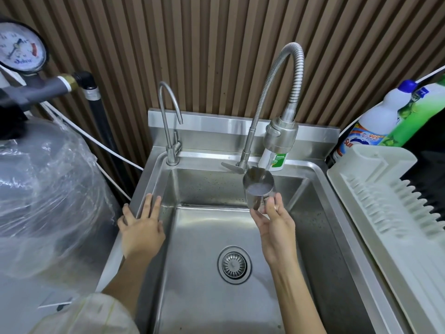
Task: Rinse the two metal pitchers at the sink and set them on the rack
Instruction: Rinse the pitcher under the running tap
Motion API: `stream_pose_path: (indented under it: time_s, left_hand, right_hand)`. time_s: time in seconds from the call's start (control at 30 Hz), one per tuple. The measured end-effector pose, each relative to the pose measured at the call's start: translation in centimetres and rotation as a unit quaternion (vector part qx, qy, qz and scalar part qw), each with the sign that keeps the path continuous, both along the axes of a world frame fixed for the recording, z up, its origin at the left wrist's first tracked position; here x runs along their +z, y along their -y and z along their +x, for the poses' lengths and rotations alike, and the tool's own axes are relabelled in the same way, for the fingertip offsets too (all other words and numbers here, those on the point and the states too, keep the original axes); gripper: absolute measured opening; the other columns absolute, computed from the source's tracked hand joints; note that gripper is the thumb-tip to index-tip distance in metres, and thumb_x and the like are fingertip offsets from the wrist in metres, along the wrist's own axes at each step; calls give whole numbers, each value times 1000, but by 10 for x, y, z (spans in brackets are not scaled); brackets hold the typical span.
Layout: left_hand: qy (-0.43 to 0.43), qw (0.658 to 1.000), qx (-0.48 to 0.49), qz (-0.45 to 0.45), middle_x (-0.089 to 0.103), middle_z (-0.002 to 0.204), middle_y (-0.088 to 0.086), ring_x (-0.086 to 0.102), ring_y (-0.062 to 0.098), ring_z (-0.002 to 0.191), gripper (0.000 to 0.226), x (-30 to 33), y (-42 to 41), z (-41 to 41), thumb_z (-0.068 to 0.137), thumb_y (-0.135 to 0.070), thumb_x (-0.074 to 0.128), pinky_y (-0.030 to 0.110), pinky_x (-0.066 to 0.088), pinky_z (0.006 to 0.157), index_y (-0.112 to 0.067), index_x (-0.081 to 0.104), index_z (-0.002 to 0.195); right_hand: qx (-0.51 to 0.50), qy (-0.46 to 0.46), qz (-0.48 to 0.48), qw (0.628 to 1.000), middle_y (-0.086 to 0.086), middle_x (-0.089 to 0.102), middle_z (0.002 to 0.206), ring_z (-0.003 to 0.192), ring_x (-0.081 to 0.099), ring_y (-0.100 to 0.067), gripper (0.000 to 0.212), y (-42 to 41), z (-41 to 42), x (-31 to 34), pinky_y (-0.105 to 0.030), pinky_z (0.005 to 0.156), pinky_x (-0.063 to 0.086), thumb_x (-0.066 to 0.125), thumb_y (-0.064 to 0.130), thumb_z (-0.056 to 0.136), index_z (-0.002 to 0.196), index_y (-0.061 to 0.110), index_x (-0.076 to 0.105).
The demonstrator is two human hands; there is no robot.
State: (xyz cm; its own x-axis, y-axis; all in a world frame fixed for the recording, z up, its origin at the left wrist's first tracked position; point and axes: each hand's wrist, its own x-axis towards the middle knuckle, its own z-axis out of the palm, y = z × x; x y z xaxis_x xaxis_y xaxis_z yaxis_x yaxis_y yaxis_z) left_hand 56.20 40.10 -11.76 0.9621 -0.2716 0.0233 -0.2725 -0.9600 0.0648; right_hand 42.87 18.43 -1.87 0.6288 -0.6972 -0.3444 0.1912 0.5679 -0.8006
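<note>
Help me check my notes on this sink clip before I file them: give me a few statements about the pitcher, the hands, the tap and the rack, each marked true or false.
1. The right hand holds a metal pitcher under the spray faucet. True.
2. The left hand grips a second pitcher. False: it rests open on the sink's left rim, and no second pitcher is in view.
3. Water runs from the spray faucet into the pitcher. True.
4. The pitcher stands on the white rack. False: it is held over the basin; the rack's visible part holds no pitcher.
5. The drain strainer lies below the pitcher, nearer the camera. True.
</note>
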Motion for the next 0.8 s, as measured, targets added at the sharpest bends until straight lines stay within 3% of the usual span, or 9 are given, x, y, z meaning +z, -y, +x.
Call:
stream_pose_path:
  time_s: [0.1,0.23,0.33,0.37,0.4,0.43,0.47,0.5,0.8]
  left_hand:
    - [0,1000,1,1,19,156,-6,21,53,131,63,0,0,1,90,-31,46,61,29,98,-26,21,147]
    - [3,1000,3,0,19,156,-6,21,53,131,63,-1,-1,1,89,-30,47,61,29,98,-26,21,147]
    - [7,1000,4,6,16,157,-6,19,52,132,64,-2,0,1,91,-32,44,59,28,99,-27,16,148]
    - [7,1000,4,9,16,157,-6,19,52,132,64,-2,0,1,90,-32,44,59,28,99,-27,16,148]
    - [8,1000,5,10,18,157,-6,20,53,131,64,-2,0,1,90,-32,45,60,29,98,-27,17,148]
    - [9,1000,5,8,19,156,-5,21,53,130,64,-2,1,1,89,-31,46,60,29,97,-26,19,147]
    - [9,1000,5,6,20,156,-5,21,54,130,64,-1,1,1,89,-30,47,60,29,97,-26,20,147]
    - [8,1000,4,6,20,156,-5,21,54,130,64,-1,1,1,89,-30,47,60,29,97,-26,20,147]
    - [7,1000,4,7,17,157,-6,20,53,130,65,-2,1,1,89,-30,45,59,29,98,-27,18,148]
  right_hand:
    - [0,-8,-39,999,2,45,103,90,53,-15,37,1,0,3,-43,101,44,49,10,94,123,-13,45]
    - [-40,-40,-122,991,9,31,150,119,50,-11,21,4,1,-3,-38,103,42,51,11,93,80,-5,53]
    - [-54,-84,-240,966,8,29,152,109,51,13,30,4,-4,-1,-38,108,36,54,12,92,78,-14,47]
    - [-61,-106,-280,952,8,29,152,82,18,18,31,5,-6,1,-31,103,36,55,11,91,74,-13,45]
    - [-72,-132,-320,936,7,31,151,105,20,14,33,5,-8,3,-20,91,36,55,11,91,70,-12,44]
    - [-88,-158,-356,917,8,32,150,104,39,16,35,7,-9,4,-15,80,38,56,11,90,68,-12,42]
    - [-99,-181,-383,901,9,34,149,90,55,-1,37,9,-10,4,-9,69,37,57,13,90,67,-10,40]
    - [-109,-193,-402,888,10,35,149,64,50,-11,38,11,-10,3,-6,63,36,59,13,89,66,-9,39]
    - [-121,-157,-526,827,5,39,146,56,44,2,42,18,-8,-8,-8,55,32,60,10,88,60,19,30]
